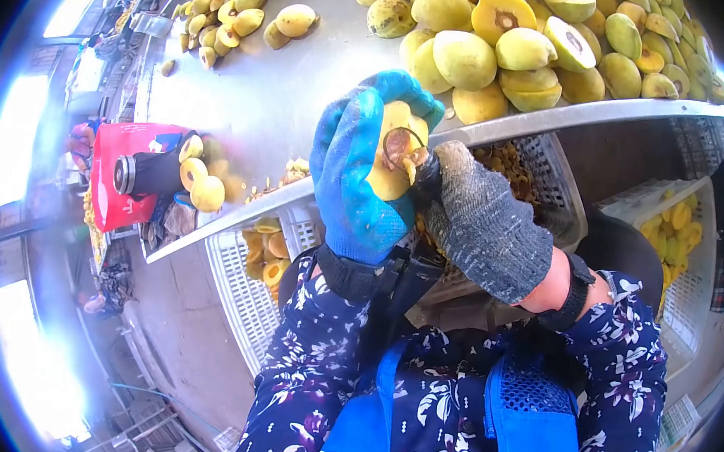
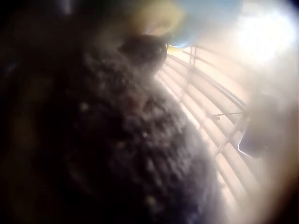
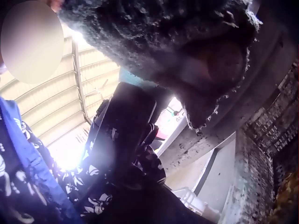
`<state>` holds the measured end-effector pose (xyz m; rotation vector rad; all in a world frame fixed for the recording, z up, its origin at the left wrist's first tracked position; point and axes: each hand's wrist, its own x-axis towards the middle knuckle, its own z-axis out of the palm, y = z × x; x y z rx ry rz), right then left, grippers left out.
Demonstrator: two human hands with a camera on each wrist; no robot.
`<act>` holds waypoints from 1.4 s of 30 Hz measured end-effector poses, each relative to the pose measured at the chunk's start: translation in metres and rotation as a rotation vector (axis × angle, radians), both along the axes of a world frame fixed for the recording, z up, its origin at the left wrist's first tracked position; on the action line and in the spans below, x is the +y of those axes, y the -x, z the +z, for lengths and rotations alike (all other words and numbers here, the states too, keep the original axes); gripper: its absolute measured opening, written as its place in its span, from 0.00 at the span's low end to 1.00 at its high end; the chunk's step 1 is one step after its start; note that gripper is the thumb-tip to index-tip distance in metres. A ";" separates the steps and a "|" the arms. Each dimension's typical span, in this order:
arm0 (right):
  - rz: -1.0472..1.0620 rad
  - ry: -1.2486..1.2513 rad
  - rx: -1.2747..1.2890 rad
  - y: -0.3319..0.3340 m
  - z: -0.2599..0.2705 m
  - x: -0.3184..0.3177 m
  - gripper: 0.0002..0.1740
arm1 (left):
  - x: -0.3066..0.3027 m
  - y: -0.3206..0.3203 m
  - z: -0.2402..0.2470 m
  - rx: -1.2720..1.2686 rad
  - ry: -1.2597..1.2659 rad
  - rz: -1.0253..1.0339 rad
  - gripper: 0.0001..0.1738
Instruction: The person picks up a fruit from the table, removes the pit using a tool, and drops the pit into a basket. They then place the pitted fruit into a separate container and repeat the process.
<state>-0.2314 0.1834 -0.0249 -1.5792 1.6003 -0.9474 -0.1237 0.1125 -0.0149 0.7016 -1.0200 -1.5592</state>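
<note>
My left hand, in a blue coated glove, holds a yellow peach-like fruit with its cut face and brown centre toward me. A thin dark ring blade lies against that brown centre, where a loose bit of flesh sticks out. My right hand, in a grey knitted glove, grips the dark handle of this pitting tool, mostly hidden by the fingers. In the left wrist view the grey glove fills much of the picture, with the blurred fruit above. The right wrist view shows the grey glove from below.
Heaped yellow-green fruit lies on the metal table, whose raised edge runs just beyond my hands. Below stand a white crate with fruit halves, a crate of scraps and another fruit crate. A red bag sits left.
</note>
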 end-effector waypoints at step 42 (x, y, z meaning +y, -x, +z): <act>0.543 -0.916 -1.224 0.034 0.018 0.010 0.17 | -0.009 -0.014 0.001 -0.208 0.046 -0.588 0.22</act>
